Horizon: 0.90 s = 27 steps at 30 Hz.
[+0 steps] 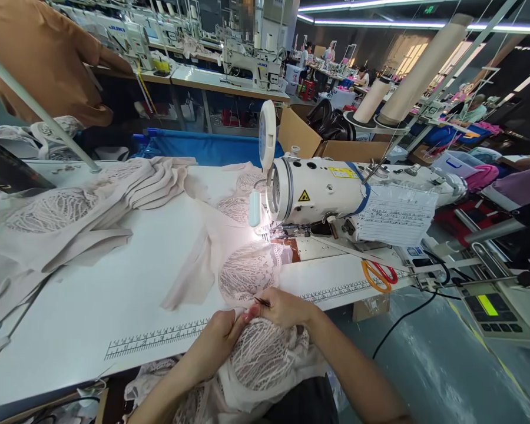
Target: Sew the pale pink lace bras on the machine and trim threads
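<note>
**Lace garment bunched up right in front of the white sewing machine**

Far left, beyond the sewing machine, there's a co-worker in a brown top, with only the body and an arm showing. Closer in, well left of the machine, a loose pile of pale lace pieces is spread over the white table, some of them fanned in layers. A printed ruler scale runs along the near edge, left of and in front of the machine.

Left hand is in front of the machine, a bit to its left, thumb and fingers pinching the garment's edge. One rounded lace panel lies flat just below the machine's lit needle area, another hangs off the table edge nearer the wearer. Can't tell if they're one piece, the pinch covers the join. Right hand meets the left there, fingers curled and pinching the same bit, with a dark pointed tool poking out.

Behind the machine sits an open cardboard box. In front of its right half are orange and red handle loops, and a paper covered in writing hangs on that half. Thread cones stand behind it, and a control panel with a lit yellow-green display is off to its right.
</note>
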Tool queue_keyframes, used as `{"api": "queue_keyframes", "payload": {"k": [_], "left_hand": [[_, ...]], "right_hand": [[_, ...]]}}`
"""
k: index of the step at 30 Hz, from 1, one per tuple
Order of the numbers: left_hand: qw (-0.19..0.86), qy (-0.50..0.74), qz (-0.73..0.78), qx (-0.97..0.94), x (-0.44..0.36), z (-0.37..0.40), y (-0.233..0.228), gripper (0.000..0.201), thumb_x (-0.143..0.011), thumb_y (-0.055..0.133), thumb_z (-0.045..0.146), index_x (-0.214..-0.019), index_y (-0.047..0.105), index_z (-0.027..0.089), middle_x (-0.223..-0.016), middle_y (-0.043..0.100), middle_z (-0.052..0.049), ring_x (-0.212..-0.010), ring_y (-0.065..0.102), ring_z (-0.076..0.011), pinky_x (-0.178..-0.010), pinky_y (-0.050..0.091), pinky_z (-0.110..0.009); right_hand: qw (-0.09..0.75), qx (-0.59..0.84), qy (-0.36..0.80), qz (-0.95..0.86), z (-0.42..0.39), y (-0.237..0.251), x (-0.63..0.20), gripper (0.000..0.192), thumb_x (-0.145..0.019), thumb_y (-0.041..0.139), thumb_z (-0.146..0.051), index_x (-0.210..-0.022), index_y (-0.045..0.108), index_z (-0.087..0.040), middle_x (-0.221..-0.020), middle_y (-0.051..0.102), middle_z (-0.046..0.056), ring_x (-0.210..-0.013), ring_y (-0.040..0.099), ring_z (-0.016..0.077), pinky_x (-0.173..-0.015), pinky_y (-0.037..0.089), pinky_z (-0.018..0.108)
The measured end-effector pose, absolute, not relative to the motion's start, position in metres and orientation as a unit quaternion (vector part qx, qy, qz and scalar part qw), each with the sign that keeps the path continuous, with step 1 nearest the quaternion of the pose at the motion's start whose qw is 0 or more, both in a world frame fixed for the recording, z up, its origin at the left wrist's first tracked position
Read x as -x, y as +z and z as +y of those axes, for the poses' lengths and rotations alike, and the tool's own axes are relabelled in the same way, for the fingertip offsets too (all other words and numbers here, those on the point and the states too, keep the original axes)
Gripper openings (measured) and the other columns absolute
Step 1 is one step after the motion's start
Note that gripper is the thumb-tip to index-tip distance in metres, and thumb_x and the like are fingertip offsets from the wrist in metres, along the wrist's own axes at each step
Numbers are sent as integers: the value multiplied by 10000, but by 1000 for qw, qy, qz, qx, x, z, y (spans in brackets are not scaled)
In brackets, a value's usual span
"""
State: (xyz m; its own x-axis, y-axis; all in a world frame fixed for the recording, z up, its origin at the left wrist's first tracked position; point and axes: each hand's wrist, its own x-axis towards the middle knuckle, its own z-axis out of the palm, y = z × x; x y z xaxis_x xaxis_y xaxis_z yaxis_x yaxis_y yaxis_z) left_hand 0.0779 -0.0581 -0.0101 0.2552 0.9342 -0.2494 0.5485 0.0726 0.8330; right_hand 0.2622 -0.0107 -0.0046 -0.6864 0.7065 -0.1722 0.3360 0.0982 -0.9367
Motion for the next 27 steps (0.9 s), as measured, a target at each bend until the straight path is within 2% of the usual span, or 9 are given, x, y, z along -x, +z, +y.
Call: {"api": "queue_keyframes", "payload": {"k": [4,9,14,16,18,20,23,25,27], "left_hand": [[434,230,630,-602,-84,-70,-19,525,-855,309,684,-535,286,269,-502,400,-8,-526,401,-191,-528,319,-314],[462,313,639,-530,-98,-81,-21,501,-869,392,664,-619,456,234,-625,580,-47,-656,550,-230,-637,431,-322],[538,333,582,-511,-97,-90,-20,566,-857,423,738,-616,395,227,-591,540,-15,-604,511,-189,-586,435,-284],[543,313,556,-545,-89,-89,-17,603,-868,398,753,-575,310,234,-493,433,17,-495,424,-148,-497,358,-262],[510,298,536,-603,-79,-79,-9,595,-936,347,679,-551,337,226,-451,405,26,-444,405,-133,-477,324,-254],[430,305,523,-670,-70,-58,1,536,-1001,330,531,-604,475,202,-499,491,12,-479,476,-144,-512,355,-253],[283,319,438,-792,-68,-16,12,313,-1003,395,301,-798,598,180,-729,629,-36,-686,586,-178,-640,449,-272],[233,291,326,-869,-72,5,14,239,-994,395,201,-918,619,165,-898,660,-81,-839,605,-204,-745,494,-306],[191,297,287,-890,-77,12,11,216,-1012,398,190,-973,605,144,-958,643,-110,-897,582,-223,-780,506,-333]], "right_hand": [[150,390,527,-740,-8,-5,-254,364,-961,532,-342,-624,530,-205,-584,549,-34,-560,478,117,-534,374,231],[242,503,243,-793,-26,-25,-236,145,-849,534,-76,-824,636,-175,-845,713,81,-784,636,203,-736,485,304],[305,510,321,-737,-26,-25,-243,211,-948,454,-194,-780,583,-193,-694,630,2,-632,570,147,-611,438,237],[263,516,359,-732,-23,-16,-251,278,-970,444,-227,-716,553,-196,-617,572,-22,-586,533,133,-566,386,223],[165,524,334,-766,-23,-6,-258,220,-938,516,-213,-729,580,-189,-646,615,-6,-622,566,151,-581,364,235],[52,531,264,-804,-25,3,-262,99,-899,568,-178,-824,632,-179,-742,694,37,-688,621,191,-607,357,259],[-71,505,192,-839,-27,15,-266,165,-893,508,-91,-931,654,-157,-832,733,97,-739,653,230,-632,357,288],[-75,491,223,-839,-25,20,-271,152,-876,511,-86,-890,644,-159,-810,714,84,-725,632,213,-634,354,281],[2,498,315,-808,-18,24,-278,123,-883,526,-157,-783,592,-182,-729,641,25,-676,567,171,-623,341,261]]}}
